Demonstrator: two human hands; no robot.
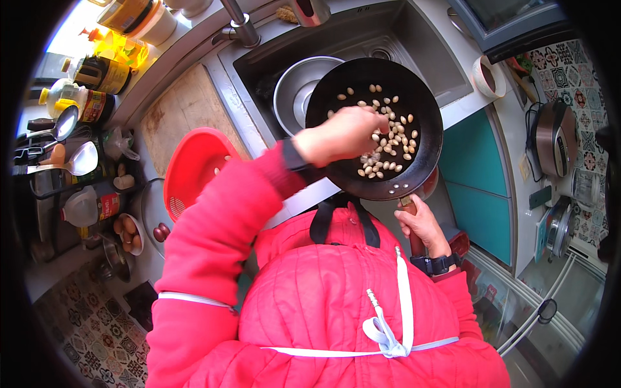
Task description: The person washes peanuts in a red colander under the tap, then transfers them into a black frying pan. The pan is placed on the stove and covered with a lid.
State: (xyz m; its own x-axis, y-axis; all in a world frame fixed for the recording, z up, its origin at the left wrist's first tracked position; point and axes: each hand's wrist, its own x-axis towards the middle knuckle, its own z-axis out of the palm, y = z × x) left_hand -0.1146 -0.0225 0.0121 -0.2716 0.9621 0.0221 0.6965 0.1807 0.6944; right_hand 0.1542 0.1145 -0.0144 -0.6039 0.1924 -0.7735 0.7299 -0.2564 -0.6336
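A black wok point(335, 169) with a wooden handle is held over the front of the sink. My right hand point(423, 224) is closed around its handle, below the pan. Many pale, oval nuts in shells point(381, 166), perhaps ginkgo nuts, lie spread over the wok's bottom. My left hand point(342, 135) reaches into the wok among them with bent fingers, which partly hide one another; whether it grips any nut cannot be told. A metal bowl point(287, 92) sits in the sink, partly behind the wok. Left of it, a red plastic basket point(194, 150) holds a few similar nuts, partly covered by my left sleeve.
The stainless steel sink point(439, 72) has a faucet point(245, 31) behind it. A wooden cutting board point(187, 106) lies left of the sink. A round lid point(151, 213) and a bowl of eggs point(138, 245) are farther left. A small white bowl point(499, 87) stands at the right counter edge.
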